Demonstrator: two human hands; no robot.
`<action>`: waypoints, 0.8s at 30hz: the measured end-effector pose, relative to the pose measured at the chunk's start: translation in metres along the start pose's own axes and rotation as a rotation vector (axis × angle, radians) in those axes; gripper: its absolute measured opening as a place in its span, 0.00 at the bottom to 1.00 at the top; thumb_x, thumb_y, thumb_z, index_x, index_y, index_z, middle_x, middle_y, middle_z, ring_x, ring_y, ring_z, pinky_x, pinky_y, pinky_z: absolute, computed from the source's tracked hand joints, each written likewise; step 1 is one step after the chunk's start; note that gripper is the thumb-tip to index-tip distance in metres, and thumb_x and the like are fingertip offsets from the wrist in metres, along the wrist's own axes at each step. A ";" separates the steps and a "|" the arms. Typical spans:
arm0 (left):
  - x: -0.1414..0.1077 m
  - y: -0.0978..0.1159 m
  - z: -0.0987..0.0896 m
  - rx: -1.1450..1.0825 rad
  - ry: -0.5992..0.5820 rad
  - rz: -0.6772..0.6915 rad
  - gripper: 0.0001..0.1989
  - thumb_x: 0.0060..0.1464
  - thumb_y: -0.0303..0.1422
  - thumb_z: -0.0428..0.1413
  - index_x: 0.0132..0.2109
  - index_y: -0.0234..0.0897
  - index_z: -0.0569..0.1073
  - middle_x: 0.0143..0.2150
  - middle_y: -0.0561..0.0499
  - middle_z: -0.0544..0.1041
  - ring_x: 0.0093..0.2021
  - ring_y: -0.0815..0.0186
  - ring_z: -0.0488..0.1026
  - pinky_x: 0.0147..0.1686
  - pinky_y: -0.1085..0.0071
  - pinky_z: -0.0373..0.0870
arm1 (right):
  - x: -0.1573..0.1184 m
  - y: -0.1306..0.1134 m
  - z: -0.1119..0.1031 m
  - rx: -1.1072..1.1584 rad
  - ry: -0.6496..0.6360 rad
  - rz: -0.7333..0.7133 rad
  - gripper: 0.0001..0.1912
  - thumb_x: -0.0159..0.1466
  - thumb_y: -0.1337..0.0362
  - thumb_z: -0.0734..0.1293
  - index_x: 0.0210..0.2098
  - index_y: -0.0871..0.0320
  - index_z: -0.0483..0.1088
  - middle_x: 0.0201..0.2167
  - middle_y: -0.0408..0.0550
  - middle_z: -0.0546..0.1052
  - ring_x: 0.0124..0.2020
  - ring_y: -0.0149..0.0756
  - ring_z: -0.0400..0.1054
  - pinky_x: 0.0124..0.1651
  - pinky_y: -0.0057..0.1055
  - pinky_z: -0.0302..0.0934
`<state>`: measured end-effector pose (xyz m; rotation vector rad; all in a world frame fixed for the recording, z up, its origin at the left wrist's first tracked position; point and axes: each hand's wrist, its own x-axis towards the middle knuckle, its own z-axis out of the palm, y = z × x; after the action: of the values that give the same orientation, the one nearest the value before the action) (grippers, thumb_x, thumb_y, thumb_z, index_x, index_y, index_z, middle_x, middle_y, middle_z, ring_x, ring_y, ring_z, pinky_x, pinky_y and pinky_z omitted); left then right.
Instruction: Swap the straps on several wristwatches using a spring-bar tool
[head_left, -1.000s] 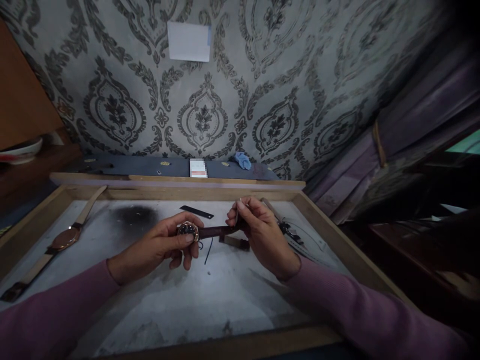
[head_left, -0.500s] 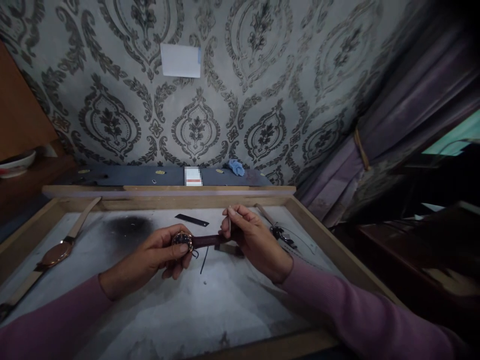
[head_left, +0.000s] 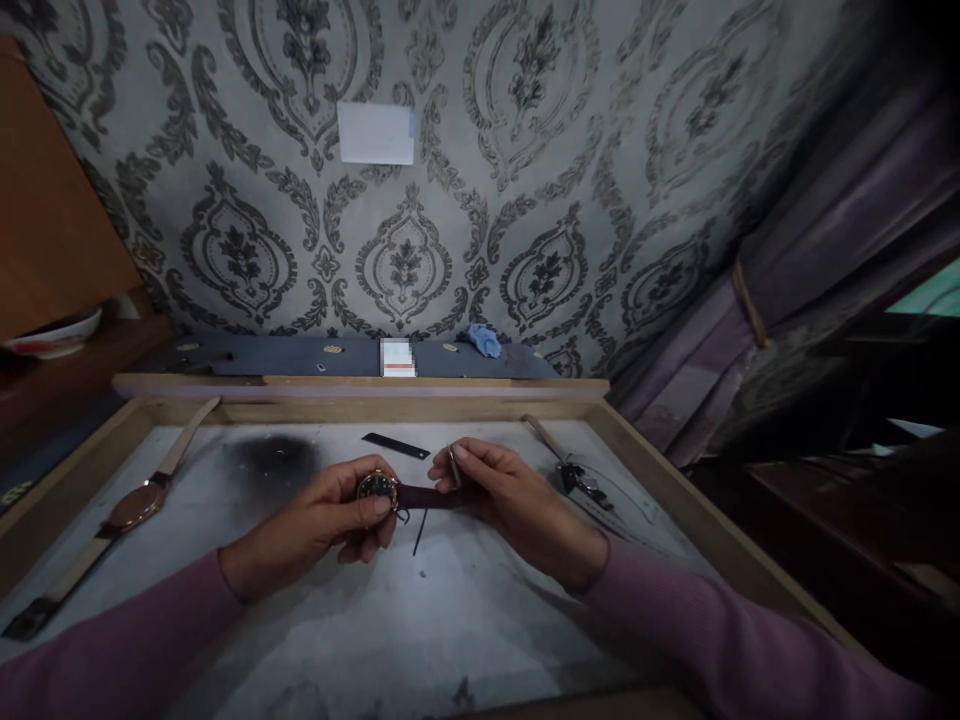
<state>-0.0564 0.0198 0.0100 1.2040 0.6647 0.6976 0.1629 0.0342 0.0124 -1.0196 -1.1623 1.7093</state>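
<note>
1. The left hand (head_left: 322, 512) holds the round watch with black dial and gold-coloured rim (head_left: 376, 488); its grip is closed, and the thumb lies over the lower part of the dial.
2. The dark brown strap (head_left: 420, 497) goes from this watch toward the right hand (head_left: 517, 505), which covers its far part.
3. The right hand pinches narrowly a slim, light metal piece (head_left: 454, 467), tilted, between thumb and finger. How the other fingers hold the strap, I cannot tell.
4. The watch is above the white bottom of the wooden-rimmed tray (head_left: 375, 410).
5. Beyond the hands lies a flat black blade (head_left: 396, 445); a thin dark strip (head_left: 421, 532) is just below the strap in the view.
6. A rose-gold watch with beige strap (head_left: 137, 507) lies at the left side, and a dark watch with light strap (head_left: 581, 482) at the right.
</note>
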 end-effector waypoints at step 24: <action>-0.001 0.005 0.000 -0.011 0.048 0.006 0.15 0.54 0.41 0.61 0.35 0.36 0.65 0.25 0.55 0.72 0.20 0.75 0.64 0.17 0.78 0.49 | -0.002 0.000 -0.005 -0.620 -0.235 -0.263 0.14 0.66 0.54 0.62 0.37 0.60 0.69 0.24 0.43 0.72 0.25 0.30 0.65 0.30 0.27 0.60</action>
<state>-0.0571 0.0200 0.0148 1.1824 0.6971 0.7364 0.1680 0.0336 0.0113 -0.9715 -1.9623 1.3038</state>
